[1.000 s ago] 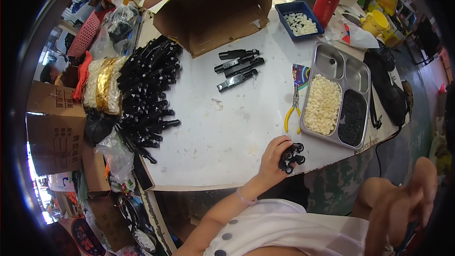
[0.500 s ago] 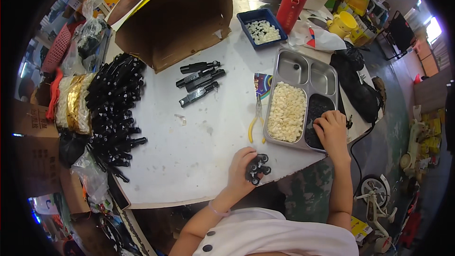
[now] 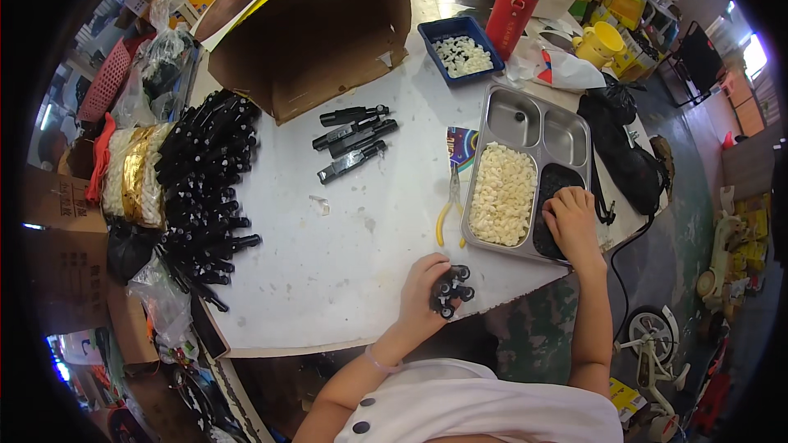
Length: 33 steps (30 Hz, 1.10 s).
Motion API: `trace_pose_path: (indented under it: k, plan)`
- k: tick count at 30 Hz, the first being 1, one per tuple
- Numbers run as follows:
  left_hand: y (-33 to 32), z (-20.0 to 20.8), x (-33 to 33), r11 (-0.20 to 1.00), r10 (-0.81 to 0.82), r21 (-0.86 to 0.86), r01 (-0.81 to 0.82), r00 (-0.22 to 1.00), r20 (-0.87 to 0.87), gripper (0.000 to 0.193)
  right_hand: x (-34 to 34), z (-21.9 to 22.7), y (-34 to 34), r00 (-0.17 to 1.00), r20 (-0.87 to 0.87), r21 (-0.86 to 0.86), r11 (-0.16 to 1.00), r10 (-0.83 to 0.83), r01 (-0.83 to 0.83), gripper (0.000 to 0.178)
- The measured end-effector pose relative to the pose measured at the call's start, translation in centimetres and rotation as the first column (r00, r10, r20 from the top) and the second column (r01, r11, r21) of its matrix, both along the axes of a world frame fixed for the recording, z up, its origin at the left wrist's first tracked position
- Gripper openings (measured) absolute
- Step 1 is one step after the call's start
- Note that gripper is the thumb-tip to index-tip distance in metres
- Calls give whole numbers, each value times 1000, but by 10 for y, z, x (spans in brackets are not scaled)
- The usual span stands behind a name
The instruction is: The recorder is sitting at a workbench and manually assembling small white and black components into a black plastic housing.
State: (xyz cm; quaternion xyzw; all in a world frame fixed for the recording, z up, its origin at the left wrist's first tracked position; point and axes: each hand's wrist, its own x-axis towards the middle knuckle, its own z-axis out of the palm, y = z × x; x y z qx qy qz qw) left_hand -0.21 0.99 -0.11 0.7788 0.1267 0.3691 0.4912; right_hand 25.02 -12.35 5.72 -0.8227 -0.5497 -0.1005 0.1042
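Observation:
My left hand (image 3: 425, 285), at the front edge of the table, is wrapped around a bundle of black plastic tubes (image 3: 453, 289) whose round ends face out past the fingers. My right hand (image 3: 573, 220) reaches into the dark compartment of a steel divided tray (image 3: 471, 230). Its bent fingertips are down among small black parts (image 3: 558, 179), and what they pinch, if anything, is hidden. Beside that compartment, small cream-coloured pieces (image 3: 502, 197) fill the long section. Yellow-handled pliers (image 3: 444, 221) lie just left of the tray.
Several black tubes (image 3: 353, 138) lie mid-table, and a large pile of them (image 3: 209, 172) covers the left side. An opened cardboard box (image 3: 312, 49) stands at the back. Behind the tray are a blue tray (image 3: 458, 76) of white pieces and a red flask (image 3: 510, 16).
The whole view has shifted slightly to the right. My left hand still grips the bundle, and my right fingers stay in the black-parts compartment with little visible movement.

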Motion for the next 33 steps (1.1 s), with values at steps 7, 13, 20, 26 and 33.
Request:
trace_pose_path:
  k: [7, 13, 20, 26, 33]
  plan:
    - [0, -1, -1, 1000, -3, -3, 3, 1000, -5, 64, 1, 1, 3, 999, 11, -69, 997, 35, -34, 15]
    - [0, 4, 0, 999, 33, 28, -32, 999, -15, 61, 2, 5, 0, 998, -37, -149, 988, -45, 40, 12]
    - [-1, 2, 1, 1000, 14, 24, -14, 1000, -1, 63, -66, 79, 35, 838, -413, 174, 935, 355, -310, 10]
    - [2, 7, 0, 999, -1, 37, 0, 1000, 15, 71, -118, 112, 57, 710, -154, -229, 674, 687, -702, 17]
    - [1, 4, 1, 999, 19, 34, -21, 999, 42, 70, -135, 119, 58, 744, 16, -347, 701, 668, -623, 20]
